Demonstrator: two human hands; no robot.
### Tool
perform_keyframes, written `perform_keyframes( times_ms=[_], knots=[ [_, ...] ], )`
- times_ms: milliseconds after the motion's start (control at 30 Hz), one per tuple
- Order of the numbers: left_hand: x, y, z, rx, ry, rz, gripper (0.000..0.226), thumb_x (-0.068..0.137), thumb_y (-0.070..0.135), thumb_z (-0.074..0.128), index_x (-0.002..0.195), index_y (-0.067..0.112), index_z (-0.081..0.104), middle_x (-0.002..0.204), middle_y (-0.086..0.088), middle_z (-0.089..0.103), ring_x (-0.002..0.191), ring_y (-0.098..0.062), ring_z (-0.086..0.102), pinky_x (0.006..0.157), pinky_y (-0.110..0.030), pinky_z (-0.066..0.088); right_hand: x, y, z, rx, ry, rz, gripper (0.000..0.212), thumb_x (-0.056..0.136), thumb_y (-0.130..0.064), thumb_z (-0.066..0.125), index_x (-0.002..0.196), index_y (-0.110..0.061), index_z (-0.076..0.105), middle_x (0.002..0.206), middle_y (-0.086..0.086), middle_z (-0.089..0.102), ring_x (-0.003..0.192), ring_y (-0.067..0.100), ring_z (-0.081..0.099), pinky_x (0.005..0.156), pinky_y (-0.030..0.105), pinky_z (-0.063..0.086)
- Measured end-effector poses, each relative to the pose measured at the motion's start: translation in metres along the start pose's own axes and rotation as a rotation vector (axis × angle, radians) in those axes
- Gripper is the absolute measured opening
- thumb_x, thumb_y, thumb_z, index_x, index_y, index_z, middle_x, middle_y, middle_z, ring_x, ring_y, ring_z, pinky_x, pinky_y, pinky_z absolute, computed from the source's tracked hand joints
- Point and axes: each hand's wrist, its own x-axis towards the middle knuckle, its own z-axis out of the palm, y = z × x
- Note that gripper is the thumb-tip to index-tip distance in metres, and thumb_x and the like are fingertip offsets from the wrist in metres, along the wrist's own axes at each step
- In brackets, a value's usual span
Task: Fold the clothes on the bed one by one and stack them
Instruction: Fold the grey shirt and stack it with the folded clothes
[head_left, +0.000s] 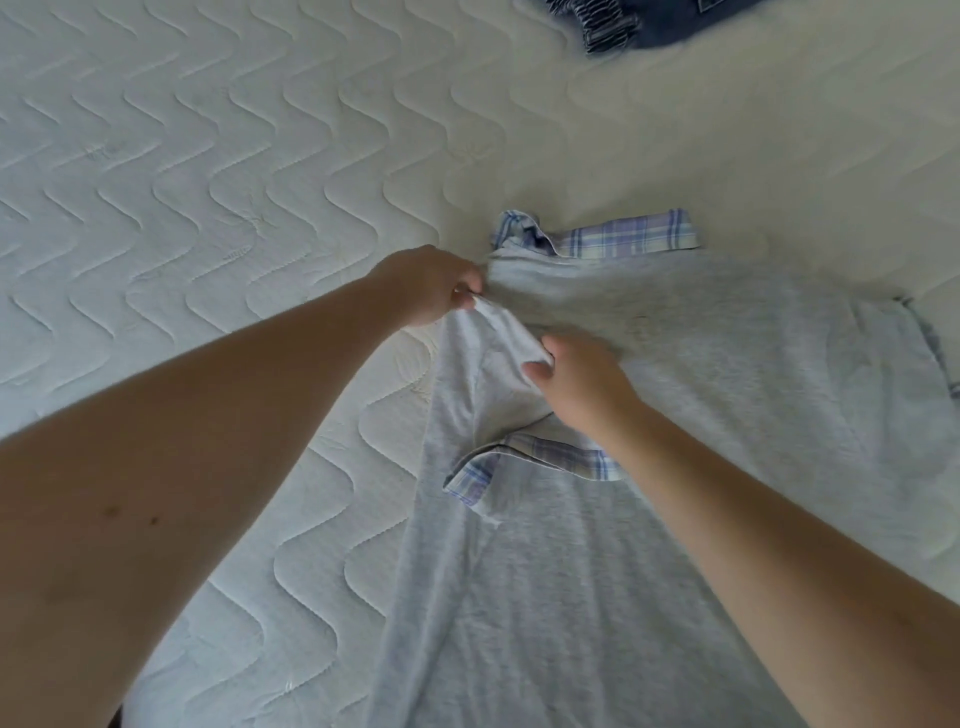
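Head view: left hand (431, 283) and right hand (574, 376) both pinch the grey top (675, 332) (plaid-trimmed), mid-fold; next, probably laying that edge flat on the bed (208, 182).

No legible text, label, brand, number or sign appears on any surface in view.

White quilted mattress surface (218, 171), stitched in wavy zigzag lines (pattern runs across the whole visible area); tone shifts from bluish-white at left to cream at upper right.
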Motion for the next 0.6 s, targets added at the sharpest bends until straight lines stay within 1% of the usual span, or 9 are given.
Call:
perform_keyframes(
  times_ms=[100, 167, 200, 233, 300, 367, 433, 500, 600],
  knots=[
    [0.004, -0.013, -0.012, 0.030, 0.046, -0.032, 0.025, 0.097, 0.039, 0.056, 0.114, 0.023, 0.066, 0.098, 0.001, 0.062, 0.099, -0.022, 0.058, 0.075, -0.030, 0.035, 0.009, -0.007, -0.007, 0.170, 0.041, 0.013, 0.031, 0.100, -0.033, 0.050, 0.076, -0.014, 0.048, 0.066, -0.003, 0.044, 0.063, 0.018, 0.045, 0.052, 0.032, 0.025],
    [0.003, -0.023, -0.015, 0.040, 0.035, -0.080, 0.028, 0.098, 0.042, 0.055, 0.115, 0.022, 0.065, 0.103, -0.002, 0.065, 0.097, -0.024, 0.058, 0.076, -0.031, 0.037, 0.015, -0.010, -0.013, 0.192, 0.084, 0.009, 0.032, 0.101, -0.033, 0.049, 0.080, -0.009, 0.052, 0.067, 0.001, 0.048, 0.065, 0.021, 0.048, 0.053, 0.033, 0.027],
    [0.002, -0.027, -0.015, 0.041, 0.020, -0.099, 0.029, 0.098, 0.043, 0.054, 0.116, 0.022, 0.064, 0.104, -0.002, 0.065, 0.094, -0.023, 0.057, 0.076, -0.031, 0.038, 0.016, -0.010, -0.016, 0.189, 0.077, 0.012, 0.031, 0.100, -0.035, 0.050, 0.085, -0.008, 0.056, 0.070, 0.003, 0.052, 0.068, 0.023, 0.051, 0.055, 0.032, 0.032],
    [0.001, -0.031, -0.014, 0.034, 0.006, -0.114, 0.028, 0.098, 0.043, 0.053, 0.116, 0.023, 0.063, 0.103, -0.001, 0.066, 0.091, -0.021, 0.056, 0.076, -0.032, 0.038, 0.017, -0.008, -0.019, 0.178, 0.035, 0.019, 0.030, 0.099, -0.037, 0.052, 0.089, -0.010, 0.058, 0.073, 0.003, 0.056, 0.070, 0.022, 0.054, 0.057, 0.031, 0.036],
    [0.000, -0.037, -0.009, 0.006, -0.008, -0.135, 0.026, 0.098, 0.043, 0.054, 0.114, 0.025, 0.062, 0.100, 0.000, 0.068, 0.087, -0.019, 0.055, 0.076, -0.032, 0.040, 0.016, -0.004, -0.023, 0.120, -0.129, 0.040, 0.030, 0.092, -0.045, 0.061, 0.094, -0.015, 0.059, 0.076, 0.000, 0.060, 0.069, 0.018, 0.058, 0.057, 0.029, 0.043],
    [0.000, -0.040, -0.003, -0.018, 0.006, -0.146, 0.023, 0.097, 0.042, 0.055, 0.112, 0.025, 0.061, 0.097, 0.001, 0.068, 0.086, -0.019, 0.056, 0.077, -0.032, 0.040, 0.014, 0.001, -0.025, -0.002, -0.267, 0.069, 0.034, 0.086, -0.046, 0.068, 0.091, -0.014, 0.057, 0.078, 0.001, 0.062, 0.068, 0.017, 0.059, 0.058, 0.030, 0.045],
    [0.001, -0.041, 0.003, -0.017, 0.042, -0.158, 0.023, 0.097, 0.042, 0.055, 0.111, 0.025, 0.062, 0.094, 0.000, 0.067, 0.086, -0.020, 0.055, 0.076, -0.032, 0.040, 0.013, 0.006, -0.028, -0.091, -0.286, 0.065, 0.030, 0.087, -0.039, 0.069, 0.087, -0.011, 0.057, 0.076, 0.003, 0.059, 0.063, 0.016, 0.055, 0.052, 0.028, 0.039],
    [0.003, -0.042, 0.006, -0.010, 0.073, -0.173, 0.023, 0.097, 0.043, 0.055, 0.110, 0.025, 0.062, 0.091, 0.001, 0.064, 0.084, -0.021, 0.053, 0.075, -0.033, 0.038, 0.013, 0.011, -0.034, -0.122, -0.267, 0.055, 0.027, 0.088, -0.035, 0.068, 0.091, -0.010, 0.059, 0.078, 0.003, 0.060, 0.062, 0.015, 0.054, 0.050, 0.026, 0.036],
    [0.006, -0.044, 0.011, 0.044, 0.107, -0.192, 0.025, 0.098, 0.046, 0.051, 0.110, 0.026, 0.059, 0.086, 0.000, 0.057, 0.080, -0.023, 0.049, 0.072, -0.034, 0.035, 0.017, 0.019, -0.047, -0.170, -0.242, 0.082, 0.039, 0.087, -0.043, 0.069, 0.104, -0.009, 0.063, 0.095, 0.007, 0.066, 0.075, 0.019, 0.059, 0.059, 0.027, 0.038]
  ],
)
